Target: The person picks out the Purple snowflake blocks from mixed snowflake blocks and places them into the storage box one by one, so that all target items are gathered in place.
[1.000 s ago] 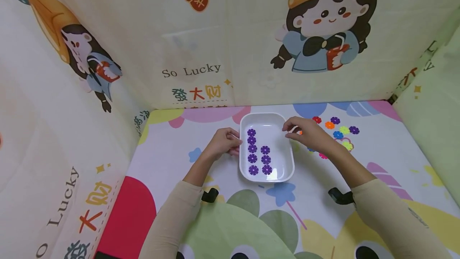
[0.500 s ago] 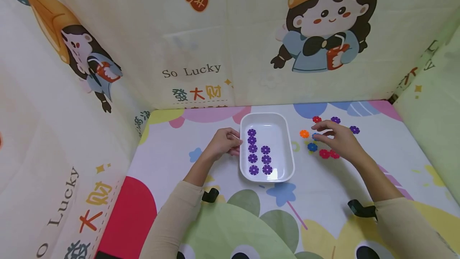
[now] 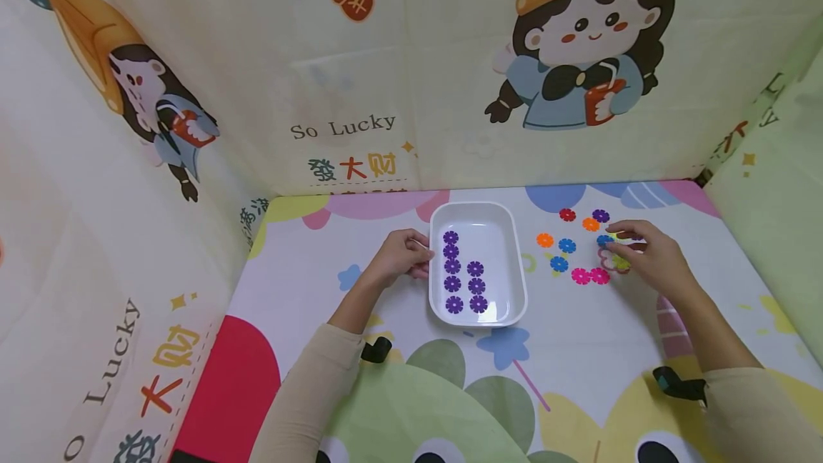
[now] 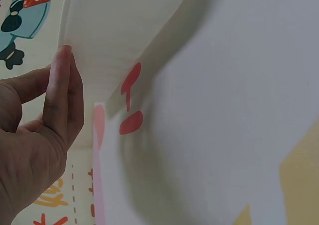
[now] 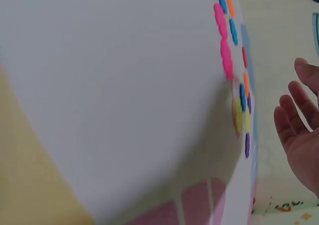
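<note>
In the head view a white tray [image 3: 504, 249] holds several purple flower-shaped discs [image 3: 453, 283] in two columns, the left one longer. My left hand [image 3: 401, 256] pinches the tray's left rim; the left wrist view shows its fingertips at the edge of the tray [image 4: 119, 30]. To the right of the tray, my right hand [image 3: 659, 256] hovers over loose flower-shaped discs, thumb and forefinger apart near a blue disc [image 3: 604, 241]. A yellow-green disc [image 3: 621, 263] and a purple one are partly hidden by it. The right wrist view shows the right hand [image 5: 301, 130] with loosely bent fingers, holding nothing.
Around the right hand lie pink discs [image 3: 581, 276], orange discs [image 3: 545, 239], a red disc [image 3: 567, 214], a purple disc [image 3: 601, 215] and more blue ones. The cartoon-printed tabletop [image 3: 553, 334] meets printed cloth walls [image 3: 450, 148] behind and at the sides.
My right hand has moved right from the tray's right rim, over the loose discs, to their right side. The left hand and the tray stay in place.
</note>
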`<state>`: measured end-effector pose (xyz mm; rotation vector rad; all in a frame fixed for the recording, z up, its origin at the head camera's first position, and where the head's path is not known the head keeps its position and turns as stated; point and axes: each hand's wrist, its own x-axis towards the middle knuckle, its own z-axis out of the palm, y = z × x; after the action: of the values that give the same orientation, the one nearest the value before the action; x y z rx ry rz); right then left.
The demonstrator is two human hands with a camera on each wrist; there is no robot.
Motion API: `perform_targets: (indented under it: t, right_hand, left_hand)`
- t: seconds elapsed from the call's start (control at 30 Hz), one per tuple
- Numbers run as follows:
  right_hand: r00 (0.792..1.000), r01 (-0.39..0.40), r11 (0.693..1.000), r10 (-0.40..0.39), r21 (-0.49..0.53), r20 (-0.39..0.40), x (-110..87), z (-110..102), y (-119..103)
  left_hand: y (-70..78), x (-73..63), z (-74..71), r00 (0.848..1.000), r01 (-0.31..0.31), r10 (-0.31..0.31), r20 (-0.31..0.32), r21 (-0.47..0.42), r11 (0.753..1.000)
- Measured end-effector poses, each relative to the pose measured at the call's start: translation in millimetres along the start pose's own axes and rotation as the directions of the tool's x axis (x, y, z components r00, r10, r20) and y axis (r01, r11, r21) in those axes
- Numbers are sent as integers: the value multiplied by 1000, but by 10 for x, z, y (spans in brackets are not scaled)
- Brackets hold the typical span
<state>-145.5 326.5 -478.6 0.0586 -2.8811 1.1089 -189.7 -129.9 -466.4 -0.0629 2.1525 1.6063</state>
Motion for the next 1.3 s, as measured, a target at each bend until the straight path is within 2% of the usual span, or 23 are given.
perform_targets:
  t: [0.27,0.5,0.7,0.93,1.3]
  right_hand:
    - [998,-64,997,64,-41,-20,40,-153,302]
    - [986,-157,984,161,-80,38,121,-232,482]
    - [966,-232,969,240,-84,97,214,-247,583]
    - [954,-242,964,257,-111,152,336,-261,639]
    - [946,-275,954,291,-120,144,439,-214,689]
  left_hand:
    - [-8,-4,4,1000,0,0,8,-4,1000]
    - [-9,-16,6,1000,3,-3,5,-9,1000]
    - [-8,-14,12,1000,7,-7,6,-7,1000]
    - [-10,3,17,1000,-2,2,9,2,1000]
    - [14,-11,-1,1000,-1,1,4,3,1000]
